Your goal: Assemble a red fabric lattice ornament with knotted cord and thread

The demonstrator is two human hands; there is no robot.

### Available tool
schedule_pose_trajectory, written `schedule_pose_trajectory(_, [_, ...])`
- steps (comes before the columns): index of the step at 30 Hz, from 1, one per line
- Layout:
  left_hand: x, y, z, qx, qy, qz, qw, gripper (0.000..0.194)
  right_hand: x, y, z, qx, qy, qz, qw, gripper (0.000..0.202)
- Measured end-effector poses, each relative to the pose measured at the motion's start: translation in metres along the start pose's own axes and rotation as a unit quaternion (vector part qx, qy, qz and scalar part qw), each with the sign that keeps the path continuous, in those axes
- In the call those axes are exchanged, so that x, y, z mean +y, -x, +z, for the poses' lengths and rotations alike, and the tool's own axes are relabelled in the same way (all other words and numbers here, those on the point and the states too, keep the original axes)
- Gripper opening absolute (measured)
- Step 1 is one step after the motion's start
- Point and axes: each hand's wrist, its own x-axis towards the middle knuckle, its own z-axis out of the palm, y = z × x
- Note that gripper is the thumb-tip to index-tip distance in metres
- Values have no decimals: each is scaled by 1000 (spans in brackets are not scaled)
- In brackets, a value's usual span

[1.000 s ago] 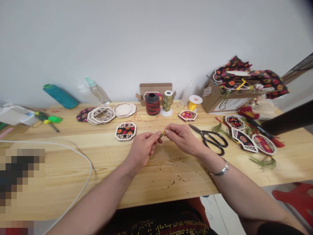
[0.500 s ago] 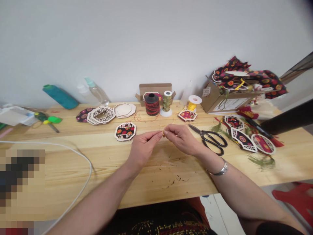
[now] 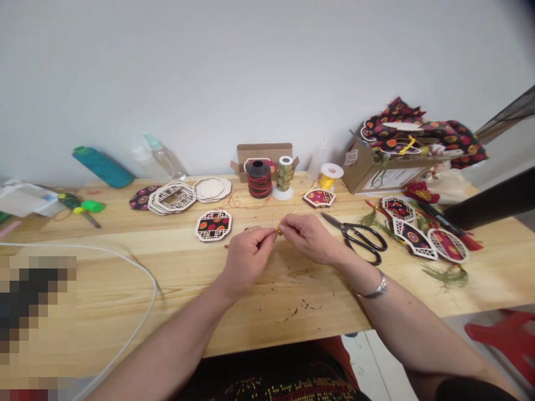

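My left hand (image 3: 249, 252) and my right hand (image 3: 308, 236) meet above the middle of the wooden table. Both are closed, pinching a yellow cord (image 3: 278, 229) between thumbs and fingertips. Part of the cord is hidden by the fingers. A small gold-coloured loop (image 3: 248, 229) shows at the left knuckles; whether it is a ring or cord I cannot tell. Left of my left hand lies a lattice-framed fabric ornament (image 3: 213, 225). Black-handled scissors (image 3: 355, 234) rest beside my right wrist. Behind the hands stands a spool of yellow cord (image 3: 328, 179).
Along the wall are a red cord spool (image 3: 259, 181), a gold thread spool (image 3: 285, 177) and stacked wooden frames (image 3: 173, 197). A cardboard box (image 3: 388, 170) holds patterned fabric. Tasselled ornaments (image 3: 413, 239) lie at right. A white cable (image 3: 146, 273) curves across the left side.
The fingers of my left hand have curled in and the hand has turned slightly, exposing the gold-coloured loop and a bit of red beside it. My right hand has barely shifted.
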Motion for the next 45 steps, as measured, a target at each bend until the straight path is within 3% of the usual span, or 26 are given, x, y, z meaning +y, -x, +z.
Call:
schedule_pose_trajectory(7, [-2,1,1,22,-13,31,999,21,-1,0,0,10,-53,-4,999,26])
schedule_pose_trajectory(12, [1,-2,-1,24,125,-90,988,22,7,-2,2,44,-147,43,987,39])
schedule_pose_trajectory(17, [7,-7,-4,11,251,-187,950,22,18,-8,9,65,-277,90,955,29])
schedule_pose_trajectory(21, [11,-7,-4,11,287,-195,938,19,17,-8,11,45,-381,127,915,28])
schedule_pose_trajectory(27, [13,-4,-6,-6,272,-173,947,19,11,-6,8,33,-418,146,896,26])
schedule_pose_trajectory(37, [9,-4,-3,25,273,-186,943,15,11,-6,10,70,-383,113,914,23])
schedule_pose_trajectory(45, [5,-4,-1,48,276,-191,941,17,6,-3,16,149,-259,-18,954,14])
